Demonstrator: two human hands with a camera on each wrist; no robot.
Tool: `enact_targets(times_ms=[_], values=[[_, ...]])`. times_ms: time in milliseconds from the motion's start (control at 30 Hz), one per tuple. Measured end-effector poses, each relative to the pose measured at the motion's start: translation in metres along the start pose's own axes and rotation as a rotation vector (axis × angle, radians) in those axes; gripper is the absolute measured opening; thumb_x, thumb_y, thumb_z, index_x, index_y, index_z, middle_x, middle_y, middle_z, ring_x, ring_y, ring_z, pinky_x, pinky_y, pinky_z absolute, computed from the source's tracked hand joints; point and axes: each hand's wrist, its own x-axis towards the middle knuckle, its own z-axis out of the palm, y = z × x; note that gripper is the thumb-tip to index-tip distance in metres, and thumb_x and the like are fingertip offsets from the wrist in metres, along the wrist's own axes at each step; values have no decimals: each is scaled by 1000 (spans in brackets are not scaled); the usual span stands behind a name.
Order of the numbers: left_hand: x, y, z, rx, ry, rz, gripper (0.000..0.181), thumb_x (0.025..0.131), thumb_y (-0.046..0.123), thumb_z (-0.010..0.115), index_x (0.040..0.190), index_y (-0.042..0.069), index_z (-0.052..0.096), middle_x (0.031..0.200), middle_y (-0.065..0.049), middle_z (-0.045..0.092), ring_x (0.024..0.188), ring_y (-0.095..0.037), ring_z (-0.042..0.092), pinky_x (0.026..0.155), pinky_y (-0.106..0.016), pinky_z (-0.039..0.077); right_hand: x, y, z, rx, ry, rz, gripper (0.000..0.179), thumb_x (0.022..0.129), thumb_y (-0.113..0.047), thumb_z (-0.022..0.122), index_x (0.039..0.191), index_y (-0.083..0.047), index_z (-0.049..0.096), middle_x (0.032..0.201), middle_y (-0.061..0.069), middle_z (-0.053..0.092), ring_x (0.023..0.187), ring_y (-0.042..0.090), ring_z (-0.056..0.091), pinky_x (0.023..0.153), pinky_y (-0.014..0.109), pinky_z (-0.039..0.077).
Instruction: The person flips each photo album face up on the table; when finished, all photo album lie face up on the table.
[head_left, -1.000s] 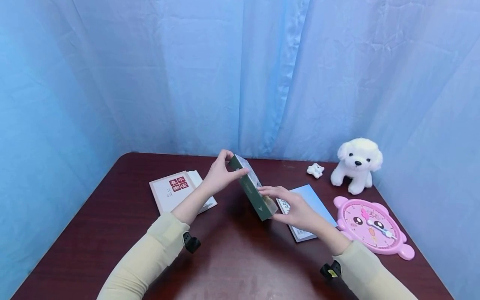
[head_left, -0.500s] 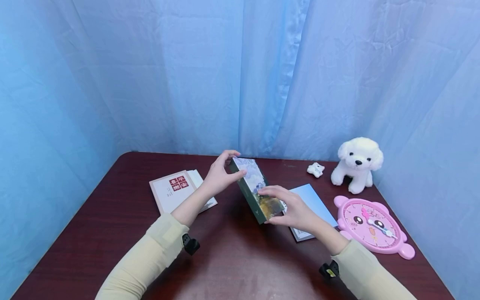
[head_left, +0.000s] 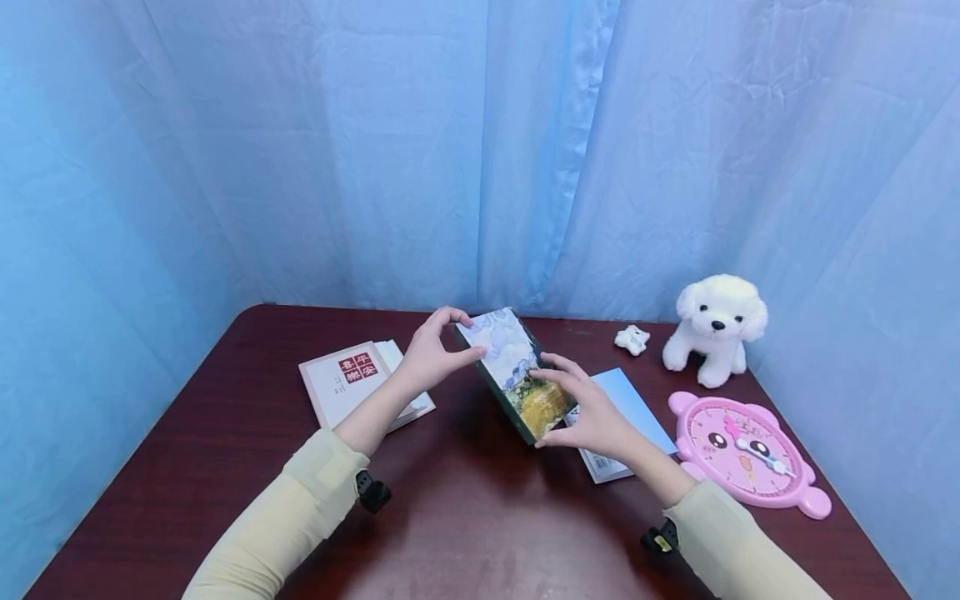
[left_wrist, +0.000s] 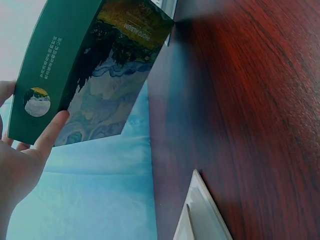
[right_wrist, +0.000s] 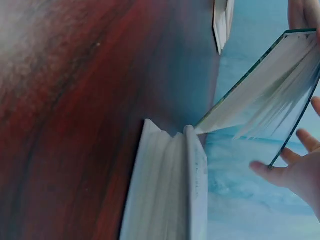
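A photo album (head_left: 517, 367) with a green spine and a painted cover of pale sky and golden field is held tilted above the table. My left hand (head_left: 438, 350) grips its far-left end; in the left wrist view one finger lies on the cover beside the green spine (left_wrist: 55, 65). My right hand (head_left: 592, 412) holds the near-right end, with a fingertip on the cover and the thumb at the lower corner. Loose inner pages (right_wrist: 280, 90) fan out between the covers in the right wrist view. Partly under the right hand lies a blue-and-white album (head_left: 633, 408).
A pale album with red characters (head_left: 337, 387) lies left on the dark wooden table (head_left: 187, 467), over another white one. At right are a pink toy clock (head_left: 742, 450), a white plush dog (head_left: 712, 329) and a small white figure (head_left: 632, 340). Blue curtains (head_left: 405, 167) enclose the table.
The photo album has been turned from its spine side so its painted cover faces up toward the head camera. The left hand shifts slightly left; right fingers move along the cover. Other things stay put.
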Motion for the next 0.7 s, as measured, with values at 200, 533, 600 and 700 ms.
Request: enact_targets(times_ms=[200, 533, 600, 700], values=[[-2, -13, -2, -49, -22, -34, 40, 76, 26, 79, 108, 14, 58, 113, -1, 58, 98, -27, 51, 83, -37, 42, 0, 6, 3, -1, -20, 65, 83, 64, -40, 86, 136, -19, 51, 151, 12, 31, 136, 31, 33, 95, 55, 41], [-4, -38, -9, -282, -150, -178, 47, 79, 16, 78, 119, 6, 56, 111, -15, 58, 86, -39, 65, 74, -38, 56, 1, 16, 10, -59, -82, 186, 79, 67, -47, 81, 135, -20, 51, 150, 15, 33, 133, 35, 37, 96, 55, 41], [-3, -41, -11, -290, -184, -198, 48, 80, 14, 76, 122, 4, 55, 113, -18, 57, 88, -42, 65, 76, -41, 56, 1, 18, 11, -67, -87, 175, 77, 68, -46, 81, 134, -19, 52, 149, 16, 34, 133, 36, 38, 96, 55, 41], [-3, -48, -12, -238, -211, -184, 49, 81, 12, 75, 124, 1, 55, 113, -22, 58, 88, -43, 63, 77, -45, 54, 2, 20, 14, -82, -89, 142, 74, 68, -42, 83, 132, -17, 54, 146, 19, 37, 130, 38, 41, 95, 56, 42]])
